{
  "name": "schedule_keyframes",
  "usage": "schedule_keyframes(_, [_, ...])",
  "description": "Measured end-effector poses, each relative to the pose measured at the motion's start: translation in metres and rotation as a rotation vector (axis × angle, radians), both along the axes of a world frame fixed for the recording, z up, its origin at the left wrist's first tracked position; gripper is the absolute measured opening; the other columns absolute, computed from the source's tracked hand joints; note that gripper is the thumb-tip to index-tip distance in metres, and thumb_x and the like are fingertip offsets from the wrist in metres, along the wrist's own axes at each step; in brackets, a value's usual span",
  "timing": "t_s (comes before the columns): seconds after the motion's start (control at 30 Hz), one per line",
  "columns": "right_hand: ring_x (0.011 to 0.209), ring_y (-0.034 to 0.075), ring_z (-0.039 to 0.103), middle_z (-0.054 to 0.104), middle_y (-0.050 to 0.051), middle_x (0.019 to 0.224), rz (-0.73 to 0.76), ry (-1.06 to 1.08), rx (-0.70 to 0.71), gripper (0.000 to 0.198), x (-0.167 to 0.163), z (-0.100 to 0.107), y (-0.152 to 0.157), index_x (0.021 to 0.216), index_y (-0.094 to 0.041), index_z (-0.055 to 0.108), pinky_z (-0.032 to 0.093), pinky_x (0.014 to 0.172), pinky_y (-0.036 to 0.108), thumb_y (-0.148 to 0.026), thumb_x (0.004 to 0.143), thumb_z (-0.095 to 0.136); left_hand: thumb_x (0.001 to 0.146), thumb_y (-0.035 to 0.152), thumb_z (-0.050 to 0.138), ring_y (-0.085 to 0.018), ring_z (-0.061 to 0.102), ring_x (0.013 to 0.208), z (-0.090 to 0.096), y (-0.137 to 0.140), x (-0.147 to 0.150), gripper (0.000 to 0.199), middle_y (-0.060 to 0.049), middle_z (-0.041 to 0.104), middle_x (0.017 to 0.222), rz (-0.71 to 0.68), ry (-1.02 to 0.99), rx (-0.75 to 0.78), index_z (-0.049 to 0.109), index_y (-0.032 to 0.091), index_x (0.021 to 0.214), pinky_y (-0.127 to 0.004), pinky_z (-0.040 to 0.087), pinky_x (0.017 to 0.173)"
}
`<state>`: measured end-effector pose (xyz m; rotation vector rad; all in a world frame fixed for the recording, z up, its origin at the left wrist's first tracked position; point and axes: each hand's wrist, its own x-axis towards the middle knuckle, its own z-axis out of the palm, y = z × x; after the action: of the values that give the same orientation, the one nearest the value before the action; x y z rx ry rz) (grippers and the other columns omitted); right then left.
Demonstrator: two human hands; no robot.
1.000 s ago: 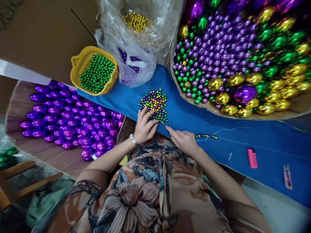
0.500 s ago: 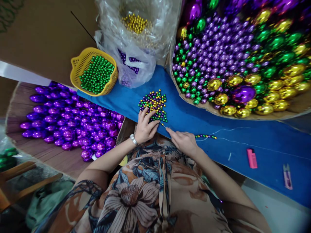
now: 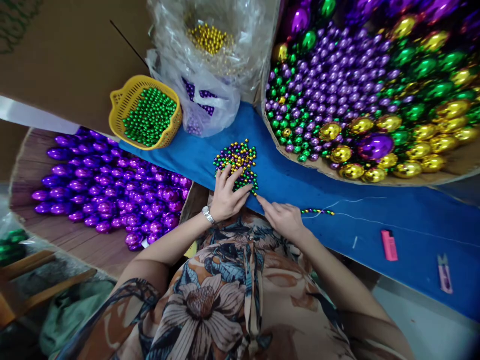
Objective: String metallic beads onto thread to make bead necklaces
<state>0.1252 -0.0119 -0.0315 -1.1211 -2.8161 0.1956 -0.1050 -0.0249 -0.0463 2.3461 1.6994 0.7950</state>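
My left hand (image 3: 231, 196) has its fingers spread at the near edge of a pile of small gold, green and purple beads (image 3: 240, 152). Its thumb and index finger are apart, close to my right fingertips. My right hand (image 3: 283, 216) is closed, with thumb and index finger pinched together on a thin needle that is mostly hidden. A gold bead (image 3: 255, 194) shows right at those fingertips. Beyond the right hand lies a short string of mixed beads (image 3: 322, 212), with white thread (image 3: 375, 220) trailing off to the right across the blue cloth (image 3: 296, 180).
A yellow basket (image 3: 174, 127) of green beads and plastic bags (image 3: 228, 107) with gold and purple beads stand behind. Large boxes hold shiny beads, left (image 3: 48, 245) and right (image 3: 461, 175). A pink lighter (image 3: 389, 245) and thread snips (image 3: 445, 273) lie right.
The gold bead has shifted right, against my right fingertips, and the needle tip no longer shows. My left fingers have moved slightly right and opened a little.
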Motion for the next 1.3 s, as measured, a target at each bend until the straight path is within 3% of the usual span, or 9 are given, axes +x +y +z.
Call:
schedule_keyframes(0.1, [0.057,0.007,0.055,0.066,-0.003,0.067,-0.024,0.001,0.018,0.039,0.004,-0.001,0.001,0.133,-0.027,0.059,0.031,0.064,0.026,-0.026,0.096,0.046,0.087,0.031,0.062,-0.035,0.018,0.147,-0.001,0.003,-0.001,0.028,-0.005,0.039,0.15,0.011,0.035,0.023,0.063,0.031,0.115,-0.065,0.021,0.114])
schedule_keyframes(0.27, [0.058,0.007,0.055,0.067,-0.003,0.069,-0.089,0.013,0.012,0.04,0.003,-0.003,0.004,0.134,-0.028,0.058,0.031,0.063,0.025,-0.027,0.096,0.046,0.087,0.028,0.061,-0.033,0.02,0.147,-0.002,0.003,-0.005,0.022,-0.006,0.043,0.147,0.032,0.007,0.04,0.064,0.027,0.109,-0.063,0.022,0.115])
schedule_keyframes(0.43, [0.059,0.007,0.057,0.068,-0.003,0.07,-0.078,0.019,-0.005,0.04,0.0,-0.002,0.006,0.134,-0.027,0.058,0.031,0.065,0.025,-0.026,0.096,0.045,0.089,0.03,0.059,-0.033,0.023,0.146,0.0,0.005,-0.003,0.024,-0.008,0.047,0.143,0.063,0.016,0.011,0.063,0.026,0.112,-0.062,0.025,0.114])
schedule_keyframes(0.73, [0.061,0.008,0.057,0.07,-0.001,0.074,-0.105,-0.037,-0.071,0.042,-0.004,-0.002,0.008,0.136,-0.029,0.055,0.031,0.064,0.025,-0.027,0.096,0.043,0.087,0.029,0.061,-0.034,0.016,0.147,0.0,0.015,-0.002,0.028,-0.005,0.038,0.151,0.061,0.051,0.047,0.063,0.032,0.115,-0.064,0.021,0.114])
schedule_keyframes(1.3, [0.061,0.009,0.059,0.07,0.001,0.074,-0.096,-0.042,-0.093,0.041,-0.015,0.0,0.014,0.134,-0.026,0.057,0.032,0.065,0.025,-0.028,0.096,0.043,0.088,0.029,0.06,-0.032,0.022,0.146,0.0,0.012,-0.004,0.022,-0.005,0.044,0.146,0.015,-0.011,0.041,0.065,0.03,0.11,-0.062,0.023,0.115])
